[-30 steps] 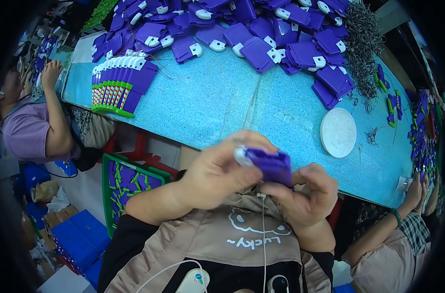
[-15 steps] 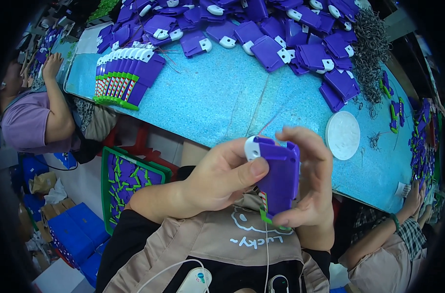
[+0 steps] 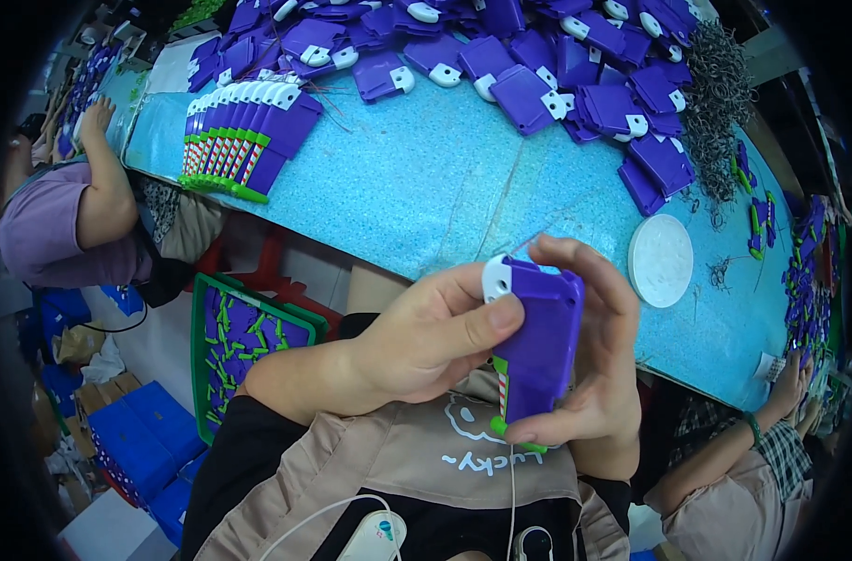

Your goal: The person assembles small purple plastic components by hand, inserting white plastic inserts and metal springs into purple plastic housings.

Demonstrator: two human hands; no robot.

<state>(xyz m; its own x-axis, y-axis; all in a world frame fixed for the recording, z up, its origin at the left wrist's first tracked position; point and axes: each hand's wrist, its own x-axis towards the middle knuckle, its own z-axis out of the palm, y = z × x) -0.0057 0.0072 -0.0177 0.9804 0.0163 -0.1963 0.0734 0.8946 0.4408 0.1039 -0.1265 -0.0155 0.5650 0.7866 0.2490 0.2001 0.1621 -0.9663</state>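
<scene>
In front of my apron I hold a flat purple plastic piece with a white corner, a red-and-white striped strip and a green end. My left hand pinches its white corner side, thumb on the front and fingers behind. With the thumb near the green end and the fingers curved up past the far edge, my right hand grips the other side. A thin wire seems to stick out by the white corner. On the table's left stands a fanned row of similar pieces, with white tops and green ends.
A heap of purple pieces with white corners covers the far part of the blue table. Beside it lies a tangle of dark wire rings; a white round lid sits nearer. A green crate of parts stands lower left. Co-workers sit on both sides.
The purple piece has turned so its flat face and striped strip show more. Both hands keep their hold and have shifted slightly.
</scene>
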